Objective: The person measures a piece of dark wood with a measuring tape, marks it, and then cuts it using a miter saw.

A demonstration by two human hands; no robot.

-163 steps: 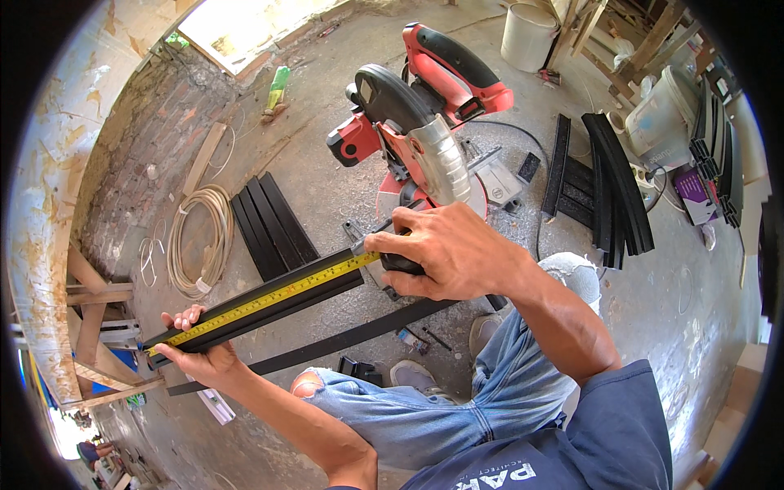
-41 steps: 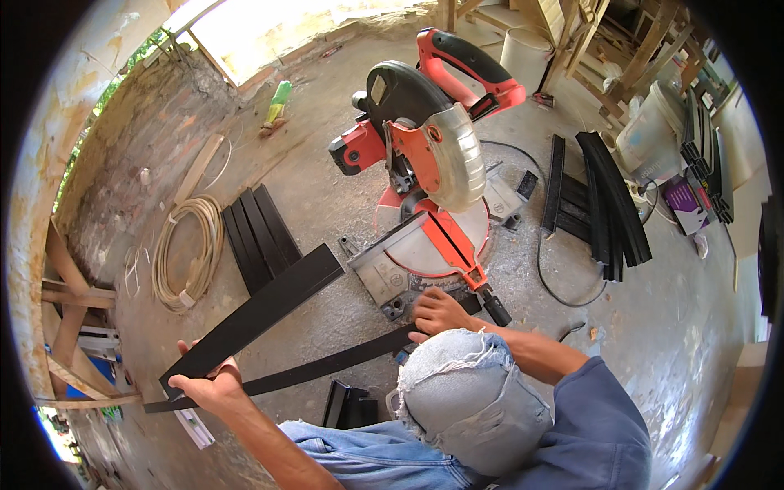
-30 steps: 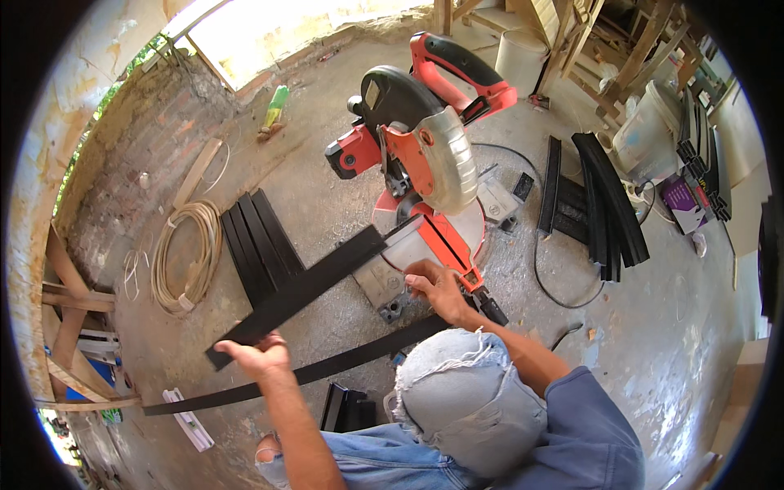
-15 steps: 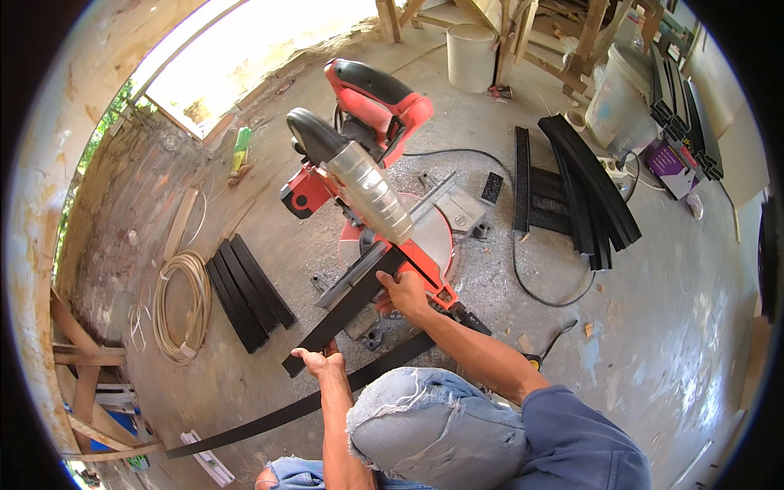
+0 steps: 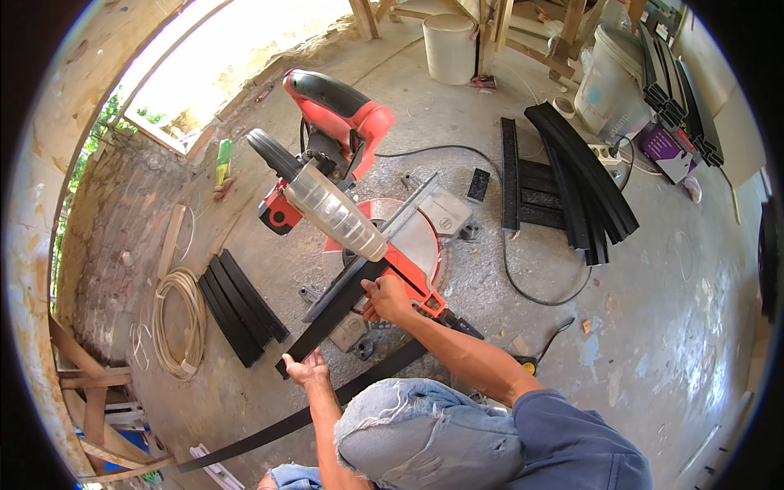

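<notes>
A red and black miter saw [image 5: 347, 110] stands on the floor in front of me, its head raised. A black hollow-looking bar [image 5: 327, 314] lies slanting along the saw's fence, its far end beneath the clear blade guard [image 5: 339, 212]. My left hand [image 5: 309, 371] supports the bar's near end from below, palm up, with the thumb along it. Closer to the blade slot, my right hand [image 5: 388, 300] grips the bar, its fingers partly hidden. A longer black strip [image 5: 278, 426] runs beneath my arms, in front of my knee.
Cut black pieces lie left [image 5: 241, 306] and right [image 5: 580, 184] of the saw. A coiled hose [image 5: 181, 322] rests by the brick wall. The saw's cable [image 5: 506, 269] loops across the floor. Buckets [image 5: 451, 49] stand at the back, and a tape measure [image 5: 527, 365] lies right of my knee.
The view has shifted slightly, so the saw appears farther left. Both hands stay on the bar; the left hand's fingers look a little more extended beneath its end.
</notes>
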